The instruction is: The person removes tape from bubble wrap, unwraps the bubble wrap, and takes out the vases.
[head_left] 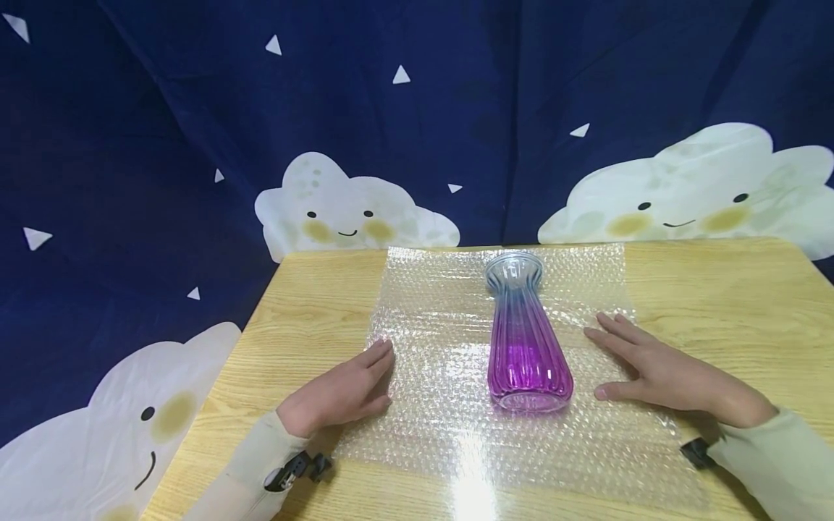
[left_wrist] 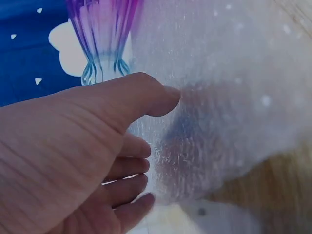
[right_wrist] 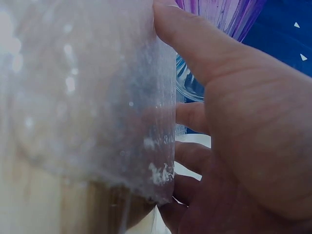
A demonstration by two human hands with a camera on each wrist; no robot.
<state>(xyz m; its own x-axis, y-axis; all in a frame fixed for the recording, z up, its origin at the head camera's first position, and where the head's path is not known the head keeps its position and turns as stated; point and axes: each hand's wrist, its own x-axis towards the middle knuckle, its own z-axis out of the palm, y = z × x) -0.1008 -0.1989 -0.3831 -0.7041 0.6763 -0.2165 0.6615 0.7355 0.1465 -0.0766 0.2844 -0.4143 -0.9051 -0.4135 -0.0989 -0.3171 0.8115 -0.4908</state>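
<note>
A ribbed glass vase [head_left: 524, 347], purple at the base and fading to clear blue at the neck, lies on its side on a sheet of bubble wrap [head_left: 436, 405]. Its mouth points to the back of the table. My left hand [head_left: 345, 387] is at the sheet's left edge, fingers loosely extended, with nothing held. Over the right edge of the sheet my right hand [head_left: 671, 376] spreads its fingers, thumb toward the vase. Both hands are apart from the vase. In the right wrist view the thumb [right_wrist: 195, 39] is by the wrap's edge; whether it presses there I cannot tell.
The sheet lies flat on a wooden table [head_left: 723, 289], reaching its back edge. Behind hangs a dark blue cloth [head_left: 417, 123] with white clouds and triangles. Black camera mounts [head_left: 300, 469] sit at both wrists.
</note>
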